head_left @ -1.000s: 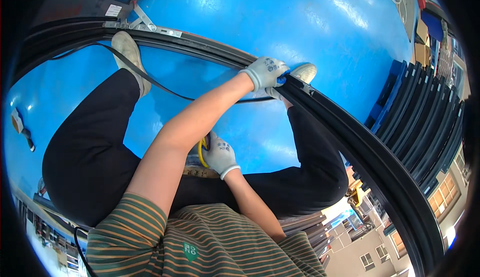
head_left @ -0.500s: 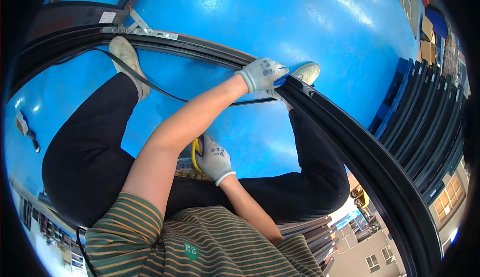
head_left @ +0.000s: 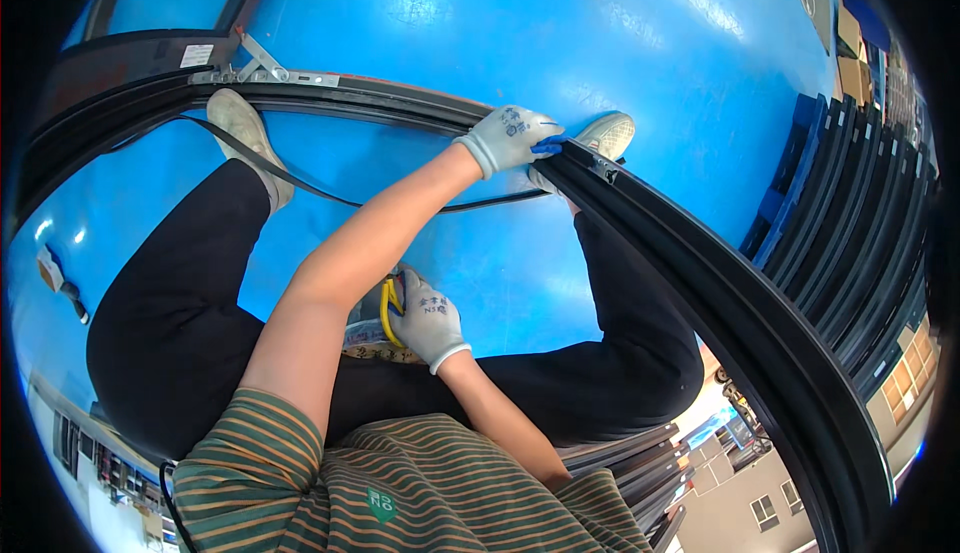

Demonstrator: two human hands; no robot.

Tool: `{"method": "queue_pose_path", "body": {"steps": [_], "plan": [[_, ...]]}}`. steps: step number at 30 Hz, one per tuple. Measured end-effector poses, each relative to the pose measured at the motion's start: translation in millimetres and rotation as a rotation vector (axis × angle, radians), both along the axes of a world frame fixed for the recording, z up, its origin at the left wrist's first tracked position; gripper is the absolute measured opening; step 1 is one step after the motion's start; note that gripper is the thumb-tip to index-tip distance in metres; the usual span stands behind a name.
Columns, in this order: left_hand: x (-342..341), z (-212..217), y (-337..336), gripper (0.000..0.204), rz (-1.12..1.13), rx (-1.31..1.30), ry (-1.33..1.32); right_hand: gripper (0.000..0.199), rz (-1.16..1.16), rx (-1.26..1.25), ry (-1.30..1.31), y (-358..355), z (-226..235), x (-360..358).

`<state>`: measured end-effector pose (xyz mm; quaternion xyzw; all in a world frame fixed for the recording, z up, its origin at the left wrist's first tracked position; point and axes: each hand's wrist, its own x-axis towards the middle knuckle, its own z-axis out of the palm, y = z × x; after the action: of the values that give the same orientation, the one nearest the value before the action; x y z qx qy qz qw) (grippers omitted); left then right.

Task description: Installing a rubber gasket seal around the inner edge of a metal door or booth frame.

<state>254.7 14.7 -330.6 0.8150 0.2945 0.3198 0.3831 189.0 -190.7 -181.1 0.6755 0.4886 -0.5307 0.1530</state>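
Note:
A long black frame point(head_left: 690, 263) bends across the view from upper left to lower right. At its corner near the middle, my left hand point(head_left: 512, 138), in a grey-white glove with blue fingertips, is closed over the frame; its fingertips are partly hidden. My right hand point(head_left: 428, 318), gloved alike, is closed around a tool with a curved yellow handle point(head_left: 388, 313), low between my thighs. The tool's working end cannot be made out. Beneath it lies a printed packet point(head_left: 372, 341). A thin black strip point(head_left: 330, 193) hangs in a loose curve inside the frame.
A metal hinge arm point(head_left: 262, 61) sits on the frame's far left part, beside a dark panel point(head_left: 140, 53). Stacked black profiles point(head_left: 850, 213) stand at the right, with cardboard boxes point(head_left: 853, 75) beyond. A brush-like object point(head_left: 62, 283) lies on the blue floor at left.
The whole view has shifted slightly, with the frame and my left hand a little further left and up. Both hands keep their holds.

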Motion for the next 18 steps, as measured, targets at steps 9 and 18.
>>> {"method": "queue_pose_path", "body": {"steps": [9,18], "plan": [[-2.3,23.5,15.2,0.026,-0.057,-0.596,-0.004,0.055,-0.025,0.008,0.003,0.4,-2.8,2.3],[-2.7,16.7,-22.5,0.043,0.02,-0.367,-0.052,0.045,-0.05,0.069,0.045,4.6,1.9,-0.2]]}}
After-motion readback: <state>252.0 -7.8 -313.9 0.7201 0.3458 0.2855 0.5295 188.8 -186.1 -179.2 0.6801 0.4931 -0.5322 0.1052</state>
